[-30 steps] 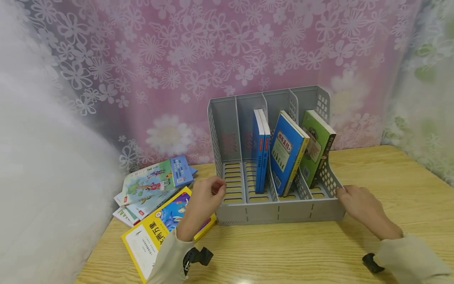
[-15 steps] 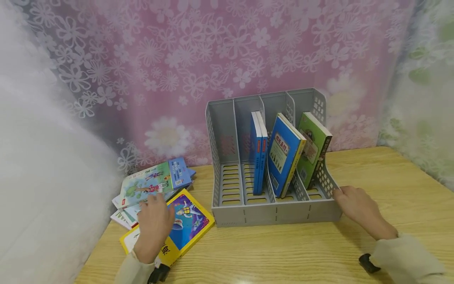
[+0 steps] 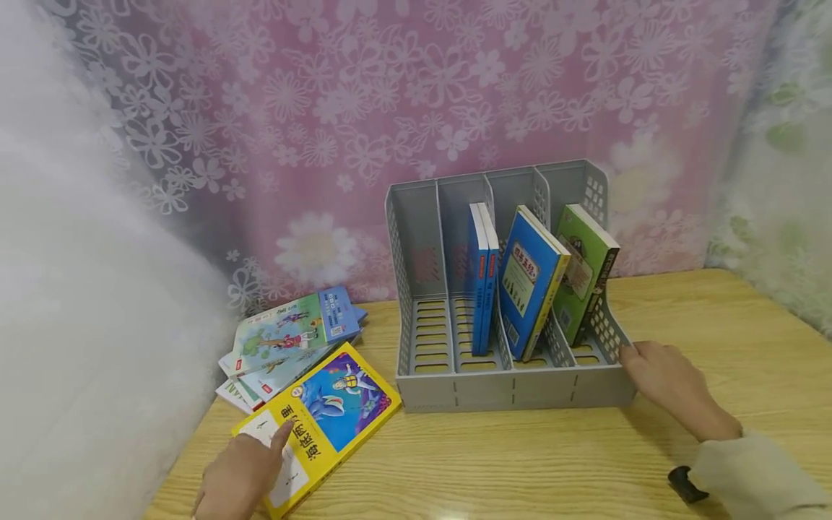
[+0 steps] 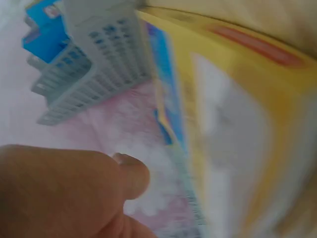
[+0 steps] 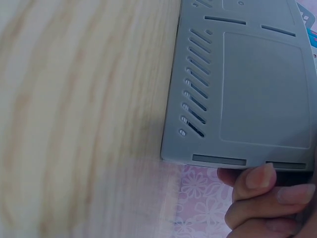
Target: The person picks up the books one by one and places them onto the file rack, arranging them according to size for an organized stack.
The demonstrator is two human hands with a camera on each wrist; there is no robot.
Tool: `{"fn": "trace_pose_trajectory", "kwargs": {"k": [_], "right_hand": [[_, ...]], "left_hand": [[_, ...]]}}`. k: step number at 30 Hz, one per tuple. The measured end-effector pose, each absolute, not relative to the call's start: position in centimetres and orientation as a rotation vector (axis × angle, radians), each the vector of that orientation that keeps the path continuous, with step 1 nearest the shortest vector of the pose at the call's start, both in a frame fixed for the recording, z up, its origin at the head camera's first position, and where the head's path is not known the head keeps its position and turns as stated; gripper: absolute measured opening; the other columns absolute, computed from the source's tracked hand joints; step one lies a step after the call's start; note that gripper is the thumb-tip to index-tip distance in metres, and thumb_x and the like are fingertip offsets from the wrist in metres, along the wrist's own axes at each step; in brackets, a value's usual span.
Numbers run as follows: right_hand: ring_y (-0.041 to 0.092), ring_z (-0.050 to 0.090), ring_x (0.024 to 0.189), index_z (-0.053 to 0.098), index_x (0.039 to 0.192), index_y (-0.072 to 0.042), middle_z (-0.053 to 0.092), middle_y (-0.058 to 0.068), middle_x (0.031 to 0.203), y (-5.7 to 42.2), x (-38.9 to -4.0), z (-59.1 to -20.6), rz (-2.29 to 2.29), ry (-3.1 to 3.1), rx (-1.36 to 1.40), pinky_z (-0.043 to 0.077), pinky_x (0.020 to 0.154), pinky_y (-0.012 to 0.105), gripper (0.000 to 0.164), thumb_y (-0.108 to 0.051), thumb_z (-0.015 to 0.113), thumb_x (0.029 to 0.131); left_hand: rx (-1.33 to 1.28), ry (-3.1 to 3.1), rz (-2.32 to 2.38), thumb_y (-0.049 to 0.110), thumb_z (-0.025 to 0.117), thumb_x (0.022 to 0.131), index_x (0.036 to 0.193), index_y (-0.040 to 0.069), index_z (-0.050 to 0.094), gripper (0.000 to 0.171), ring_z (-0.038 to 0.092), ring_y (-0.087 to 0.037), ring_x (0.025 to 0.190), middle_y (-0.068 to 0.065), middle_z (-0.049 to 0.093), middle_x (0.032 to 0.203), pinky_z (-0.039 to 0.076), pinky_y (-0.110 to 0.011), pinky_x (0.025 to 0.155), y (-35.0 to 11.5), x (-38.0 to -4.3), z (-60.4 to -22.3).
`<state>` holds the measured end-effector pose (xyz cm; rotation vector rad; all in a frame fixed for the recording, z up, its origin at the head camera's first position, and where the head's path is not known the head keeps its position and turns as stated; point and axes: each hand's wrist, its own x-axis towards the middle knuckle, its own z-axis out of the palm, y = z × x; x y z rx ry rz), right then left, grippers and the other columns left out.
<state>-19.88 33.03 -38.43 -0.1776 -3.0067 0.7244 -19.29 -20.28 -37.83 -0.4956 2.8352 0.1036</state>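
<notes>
My left hand (image 3: 237,473) is at the lower left end of a yellow book (image 3: 347,404), one finger stretched over its cover. The left wrist view shows the thumb (image 4: 74,183) apart from the yellow book (image 4: 223,134), with the other fingers mostly hidden. My right hand (image 3: 672,386) grips the front right corner of a grey book rack (image 3: 481,393). In the right wrist view its fingers (image 5: 260,210) curl at the edge of the grey rack (image 5: 262,89). Two thin blue books (image 3: 482,289), a blue book (image 3: 526,289) and a green book (image 3: 581,271) stand in the rack, the latter two leaning.
A stack of several thin picture books (image 3: 286,339) lies behind the yellow book, on the wooden table (image 3: 507,462). A pink flowered curtain (image 3: 364,137) hangs behind the rack, and white fabric (image 3: 110,289) borders the left side.
My left hand has moved from the rack's left front corner down and left to the yellow book's near end. My right hand stays on the rack's right corner. The books have not moved.
</notes>
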Motion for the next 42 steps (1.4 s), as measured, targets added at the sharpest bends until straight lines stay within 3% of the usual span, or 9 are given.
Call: {"fn": "trace_pose_trajectory", "kwargs": {"k": [4,7,13,17,22,26,33,39,42], "right_hand": [[0.025,0.049,0.064,0.054,0.074,-0.008,0.056,0.014,0.075,33.5,-19.8,-38.0,0.713,-3.008,-0.184,0.035,0.048,0.035,0.047,-0.029,0.021,0.1],[0.025,0.049,0.064,0.056,0.077,-0.007,0.057,0.015,0.076,33.8,-19.7,-37.8,0.712,-3.004,-0.191,0.034,0.047,0.035,0.048,-0.03,0.021,0.1],[0.025,0.049,0.065,0.059,0.082,-0.004,0.058,0.017,0.078,34.1,-19.5,-37.9,0.716,-3.005,-0.182,0.035,0.048,0.035,0.048,-0.029,0.022,0.1],[0.024,0.048,0.063,0.057,0.079,-0.005,0.056,0.015,0.074,34.0,-19.6,-38.1,0.719,-3.005,-0.189,0.033,0.047,0.035,0.048,-0.03,0.021,0.1],[0.023,0.046,0.063,0.054,0.075,-0.008,0.054,0.011,0.072,33.5,-19.7,-38.5,0.729,-3.001,-0.177,0.033,0.047,0.034,0.046,-0.03,0.022,0.1],[0.023,0.046,0.062,0.05,0.071,-0.01,0.053,0.01,0.07,33.2,-19.8,-38.6,0.728,-2.99,-0.178,0.032,0.047,0.034,0.045,-0.03,0.021,0.1],[0.023,0.045,0.061,0.051,0.071,-0.01,0.052,0.009,0.069,32.8,-19.9,-38.5,0.744,-2.977,-0.176,0.032,0.046,0.034,0.045,-0.03,0.022,0.1],[0.021,0.042,0.057,0.046,0.068,-0.011,0.045,0.006,0.063,32.7,-19.9,-38.6,0.746,-2.972,-0.185,0.031,0.046,0.033,0.045,-0.031,0.022,0.1],[0.021,0.042,0.057,0.046,0.068,-0.011,0.045,0.006,0.063,32.7,-19.9,-38.7,0.74,-2.969,-0.184,0.031,0.046,0.033,0.045,-0.031,0.022,0.1]], "left_hand": [[-0.438,2.782,0.073,0.08,0.007,0.086,0.081,-0.005,0.067,0.104,0.056,-0.021,0.061,-0.012,0.056,0.067,0.042,-0.028,0.055,-21.3,-18.6,-39.7],[-0.473,2.779,0.158,0.082,0.019,0.085,0.074,-0.004,0.061,0.097,0.054,-0.019,0.056,-0.01,0.052,0.063,0.034,-0.022,0.05,-21.5,-19.1,-40.4],[-0.51,2.776,0.41,0.081,0.044,0.079,0.088,-0.009,0.06,0.091,0.049,-0.019,0.057,-0.009,0.048,0.064,0.032,-0.024,0.052,-22.2,-20.3,-41.0],[-0.471,2.779,0.785,0.078,0.055,0.075,0.099,-0.009,0.053,0.09,0.054,-0.018,0.063,-0.01,0.055,0.074,0.04,-0.027,0.056,-23.6,-20.2,-41.2],[-0.356,2.776,1.282,0.036,0.057,0.095,0.114,-0.011,0.028,0.059,0.063,-0.019,0.067,-0.02,0.061,0.086,0.052,-0.029,0.056,-24.3,-19.7,-39.2],[-0.249,2.921,1.423,0.017,0.053,0.098,0.123,-0.01,0.028,0.044,0.068,-0.019,0.063,-0.026,0.068,0.087,0.052,-0.028,0.051,-23.7,-19.2,-35.5],[-0.082,3.227,0.869,0.026,0.052,0.099,0.137,-0.002,0.04,0.049,0.069,-0.038,0.085,-0.035,0.063,0.109,0.054,-0.038,0.063,-22.8,-18.4,-28.8],[0.009,3.3,0.537,0.025,0.055,0.097,0.133,-0.003,0.051,0.045,0.063,-0.025,0.069,-0.03,0.066,0.105,0.048,-0.034,0.052,-21.1,-18.3,-26.2],[-0.016,3.371,0.458,0.026,0.057,0.095,0.129,-0.003,0.056,0.045,0.061,-0.025,0.066,-0.028,0.068,0.099,0.047,-0.036,0.05,-19.7,-18.3,-25.9]]}}
